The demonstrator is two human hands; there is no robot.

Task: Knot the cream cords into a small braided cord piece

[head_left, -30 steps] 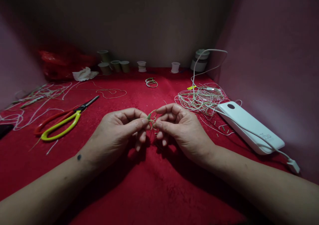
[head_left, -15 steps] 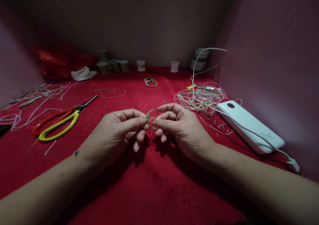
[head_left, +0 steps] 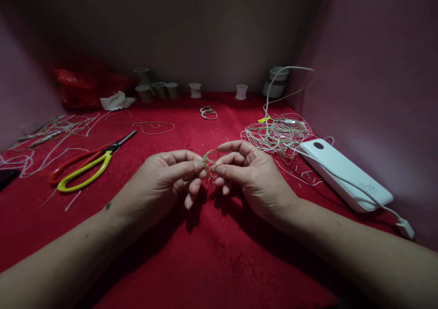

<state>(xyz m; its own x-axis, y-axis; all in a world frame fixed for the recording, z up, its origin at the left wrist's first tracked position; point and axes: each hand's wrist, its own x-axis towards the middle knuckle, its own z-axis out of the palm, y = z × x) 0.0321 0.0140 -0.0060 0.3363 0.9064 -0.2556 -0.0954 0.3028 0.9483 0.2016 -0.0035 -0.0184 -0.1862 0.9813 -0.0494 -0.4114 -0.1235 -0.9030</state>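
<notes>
Over the middle of the red cloth (head_left: 219, 254), a small piece of knotted green cord (head_left: 205, 158) with thin loose strands is held between both hands. My left hand (head_left: 174, 172) pinches its knotted part between thumb and index finger, the lower fingers loosely curled. From the other side, my right hand (head_left: 246, 170) pinches the thin strands with thumb and fingers, its index finger raised along a loop of cord. The fingertips cover part of the knots. Beyond the hands lies a small ring of braided cord (head_left: 208, 112).
Scissors (head_left: 99, 160) with red and yellow handles lie left. A tangle of cords (head_left: 273, 133) and a white power bank (head_left: 345, 174) with a cable are right. Spools (head_left: 195, 90), a crumpled tissue (head_left: 117, 101) and a red bag (head_left: 89, 87) line the back. More cords (head_left: 65, 124) lie far left.
The whole view has shifted slightly, so things sit a little further right. Both hands keep their pinch on the cord, with only tiny finger movement.
</notes>
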